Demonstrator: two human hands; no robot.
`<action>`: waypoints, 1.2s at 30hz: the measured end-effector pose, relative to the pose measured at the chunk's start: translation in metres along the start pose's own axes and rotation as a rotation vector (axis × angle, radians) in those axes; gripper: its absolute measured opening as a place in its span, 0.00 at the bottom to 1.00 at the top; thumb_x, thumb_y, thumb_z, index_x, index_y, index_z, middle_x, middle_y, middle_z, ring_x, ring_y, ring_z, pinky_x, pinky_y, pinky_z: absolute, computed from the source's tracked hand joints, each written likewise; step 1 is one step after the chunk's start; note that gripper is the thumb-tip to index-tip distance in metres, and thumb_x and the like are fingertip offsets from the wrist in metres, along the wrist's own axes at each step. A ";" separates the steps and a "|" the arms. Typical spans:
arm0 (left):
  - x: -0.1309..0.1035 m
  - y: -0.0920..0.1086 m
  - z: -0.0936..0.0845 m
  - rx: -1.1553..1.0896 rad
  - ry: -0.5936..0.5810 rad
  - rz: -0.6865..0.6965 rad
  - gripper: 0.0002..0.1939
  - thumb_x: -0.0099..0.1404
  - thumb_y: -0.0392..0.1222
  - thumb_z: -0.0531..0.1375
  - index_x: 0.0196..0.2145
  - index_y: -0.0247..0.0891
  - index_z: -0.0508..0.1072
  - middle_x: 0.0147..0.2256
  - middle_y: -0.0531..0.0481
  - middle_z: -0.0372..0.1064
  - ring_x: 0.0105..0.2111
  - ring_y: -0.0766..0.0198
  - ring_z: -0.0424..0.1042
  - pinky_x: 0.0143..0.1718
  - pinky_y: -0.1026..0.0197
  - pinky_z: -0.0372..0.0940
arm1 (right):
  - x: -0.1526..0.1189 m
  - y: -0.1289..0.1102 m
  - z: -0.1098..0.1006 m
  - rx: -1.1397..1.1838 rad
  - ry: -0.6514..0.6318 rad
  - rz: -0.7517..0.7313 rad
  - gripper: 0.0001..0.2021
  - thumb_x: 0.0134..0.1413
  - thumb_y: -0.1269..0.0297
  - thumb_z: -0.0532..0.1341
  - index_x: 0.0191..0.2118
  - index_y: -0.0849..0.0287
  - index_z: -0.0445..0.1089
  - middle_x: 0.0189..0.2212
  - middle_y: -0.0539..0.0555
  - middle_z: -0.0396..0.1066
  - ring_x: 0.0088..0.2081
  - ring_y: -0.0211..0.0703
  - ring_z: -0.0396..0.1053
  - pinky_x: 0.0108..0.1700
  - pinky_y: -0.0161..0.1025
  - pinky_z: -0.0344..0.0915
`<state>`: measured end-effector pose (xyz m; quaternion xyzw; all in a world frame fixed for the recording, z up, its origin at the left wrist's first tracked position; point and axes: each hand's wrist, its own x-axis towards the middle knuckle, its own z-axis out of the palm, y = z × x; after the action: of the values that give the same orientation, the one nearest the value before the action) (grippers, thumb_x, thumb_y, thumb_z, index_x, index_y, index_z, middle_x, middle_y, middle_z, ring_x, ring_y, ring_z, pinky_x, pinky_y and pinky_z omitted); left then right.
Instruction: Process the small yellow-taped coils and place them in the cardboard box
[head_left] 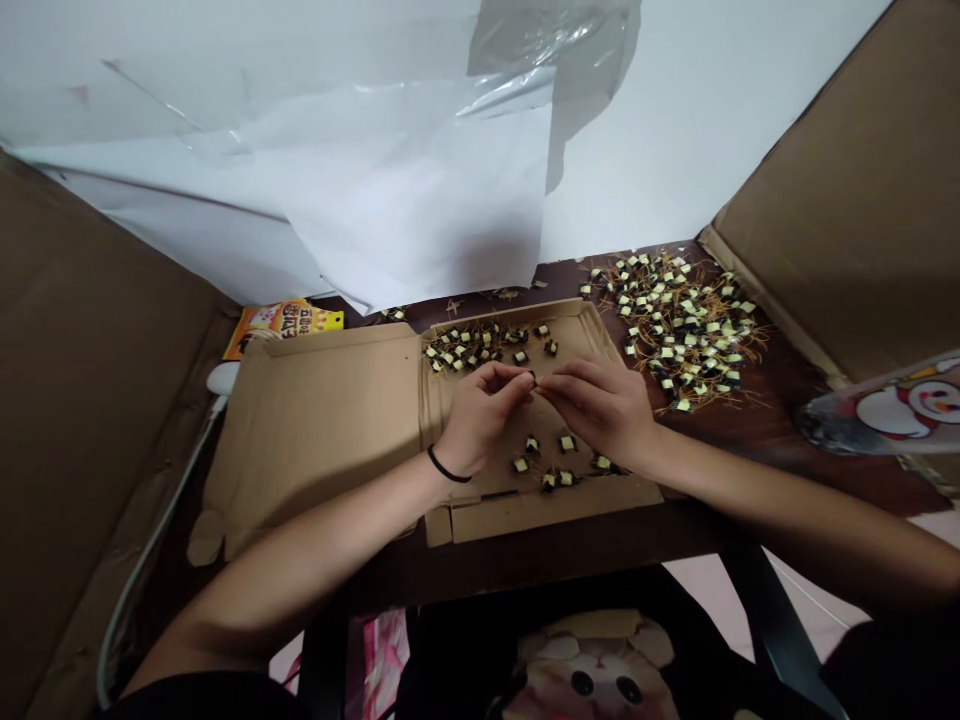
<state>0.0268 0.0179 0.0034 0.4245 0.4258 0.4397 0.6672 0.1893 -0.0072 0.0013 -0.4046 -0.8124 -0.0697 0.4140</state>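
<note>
Two bare hands meet above the right half of an open cardboard box [322, 430], where the left hand [484, 410] and the right hand [600, 405] each have thumb and fingers pinched together on one small dark part [533, 379], its details too small to tell. Inside that half, small components [465, 345] with pale yellow faces lie grouped along the far edge, and several loose components [566, 443] lie nearer the person. To the right of the box, a larger pile of wired components [690, 325] rests on the dark table [787, 430].
</note>
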 end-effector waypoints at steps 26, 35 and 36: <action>0.007 0.006 -0.010 -0.468 -0.357 -0.408 0.12 0.49 0.36 0.72 0.31 0.33 0.75 0.27 0.53 0.70 0.24 0.75 0.69 0.28 0.71 0.66 | 0.009 0.022 -0.008 0.245 0.052 -0.166 0.13 0.60 0.62 0.55 0.47 0.50 0.74 0.31 0.54 0.71 0.34 0.44 0.64 0.36 0.44 0.64; 0.007 0.004 -0.011 -0.474 -0.344 -0.413 0.13 0.47 0.36 0.72 0.31 0.33 0.76 0.25 0.54 0.68 0.24 0.75 0.68 0.29 0.71 0.66 | 0.009 0.023 -0.007 0.225 0.050 -0.210 0.13 0.58 0.65 0.57 0.46 0.54 0.74 0.31 0.55 0.74 0.33 0.43 0.66 0.34 0.44 0.66; 0.007 0.004 -0.011 -0.477 -0.349 -0.415 0.14 0.46 0.37 0.73 0.31 0.32 0.76 0.25 0.54 0.68 0.24 0.75 0.68 0.29 0.72 0.66 | 0.009 0.023 -0.007 0.221 0.055 -0.224 0.13 0.57 0.66 0.57 0.47 0.54 0.74 0.31 0.54 0.74 0.33 0.43 0.66 0.34 0.44 0.66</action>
<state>0.0173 0.0273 0.0027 0.2304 0.2679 0.3028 0.8851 0.2071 0.0102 0.0074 -0.2614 -0.8436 -0.0369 0.4676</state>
